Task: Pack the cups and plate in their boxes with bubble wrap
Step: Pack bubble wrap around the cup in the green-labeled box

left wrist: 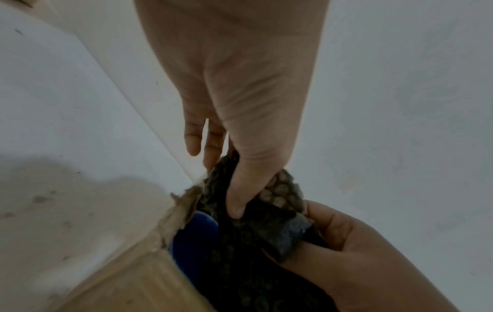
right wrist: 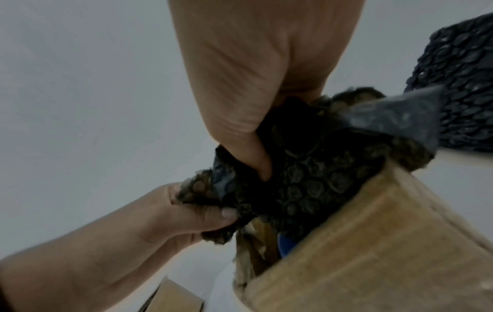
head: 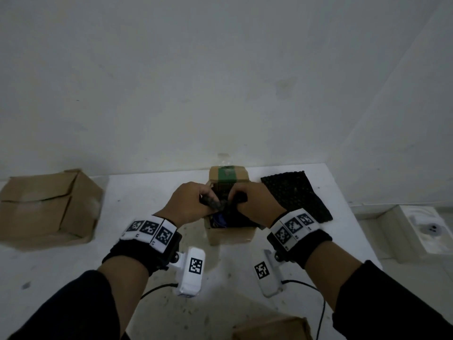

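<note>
A small open cardboard box (head: 230, 235) stands mid-table. A blue cup (left wrist: 194, 240) shows inside it against the near wall, and also as a blue sliver in the right wrist view (right wrist: 285, 244). Black bubble wrap (left wrist: 269, 213) bunches out of the box top. My left hand (head: 208, 201) pinches its left end between thumb and fingers. My right hand (head: 239, 197) grips the right part, thumb dug into the wrap (right wrist: 306, 185). Both hands sit just above the box opening, almost touching. The rest of the cup is hidden under the wrap.
A second sheet of black bubble wrap (head: 296, 195) lies flat to the right of the box. A larger cardboard box (head: 49, 207) sits at the table's left, another box (head: 272, 328) at the near edge. A white wall rises behind the table; a low fixture (head: 426, 229) is off its right side.
</note>
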Available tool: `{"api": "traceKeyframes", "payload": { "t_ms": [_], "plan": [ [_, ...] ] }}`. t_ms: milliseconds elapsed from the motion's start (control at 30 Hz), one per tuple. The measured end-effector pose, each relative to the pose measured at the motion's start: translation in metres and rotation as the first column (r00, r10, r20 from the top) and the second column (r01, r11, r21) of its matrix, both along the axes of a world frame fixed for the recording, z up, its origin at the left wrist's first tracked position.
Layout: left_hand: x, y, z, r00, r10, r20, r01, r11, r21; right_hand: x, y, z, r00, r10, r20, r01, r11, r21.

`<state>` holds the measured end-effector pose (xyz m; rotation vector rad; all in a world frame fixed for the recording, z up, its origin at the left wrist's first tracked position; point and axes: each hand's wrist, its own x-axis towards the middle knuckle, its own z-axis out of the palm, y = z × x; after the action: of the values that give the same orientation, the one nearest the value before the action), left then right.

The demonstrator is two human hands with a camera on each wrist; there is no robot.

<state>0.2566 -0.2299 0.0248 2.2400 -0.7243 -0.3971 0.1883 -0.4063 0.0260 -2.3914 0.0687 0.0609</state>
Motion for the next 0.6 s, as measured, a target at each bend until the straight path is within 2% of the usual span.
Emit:
{"api": "traceKeyframes", "payload": {
  "t_ms": [100,133,200,233,300,367,533,600],
  "plan": [
    [-0.003,0.003,-0.012,0.998,0.068,0.000,-0.068,0.997,-0.047,-0.002,0.010,-0.005,0.989,0.073,-0.125,-0.086,0.991,-0.102],
    [-0.004,0.003,-0.015,0.990,0.120,-0.069,-0.127,0.985,-0.117,-0.003,0.014,-0.008,0.978,0.103,-0.180,-0.130,0.981,-0.147],
    [-0.006,0.003,-0.014,0.929,0.162,-0.333,-0.260,0.925,-0.276,-0.004,0.021,-0.012,0.954,0.152,-0.257,-0.209,0.955,-0.212],
    [-0.007,0.004,-0.015,0.880,0.140,-0.455,-0.309,0.894,-0.324,-0.005,0.025,-0.013,0.945,0.164,-0.282,-0.234,0.943,-0.236],
    [-0.008,0.007,-0.022,0.791,0.093,-0.605,-0.381,0.849,-0.367,-0.006,0.031,-0.013,0.928,0.174,-0.329,-0.272,0.921,-0.279],
    [-0.010,0.009,-0.030,0.737,0.058,-0.674,-0.422,0.818,-0.391,-0.005,0.036,-0.013,0.904,0.162,-0.396,-0.289,0.913,-0.288],
    [-0.020,0.008,-0.045,0.718,0.013,-0.696,-0.451,0.770,-0.451,0.002,0.041,-0.010,0.829,0.106,-0.549,-0.313,0.901,-0.299],
    [-0.021,0.008,-0.052,0.681,-0.069,-0.729,-0.450,0.746,-0.491,0.008,0.043,-0.009,0.786,0.073,-0.614,-0.335,0.884,-0.324]
  ]
}}
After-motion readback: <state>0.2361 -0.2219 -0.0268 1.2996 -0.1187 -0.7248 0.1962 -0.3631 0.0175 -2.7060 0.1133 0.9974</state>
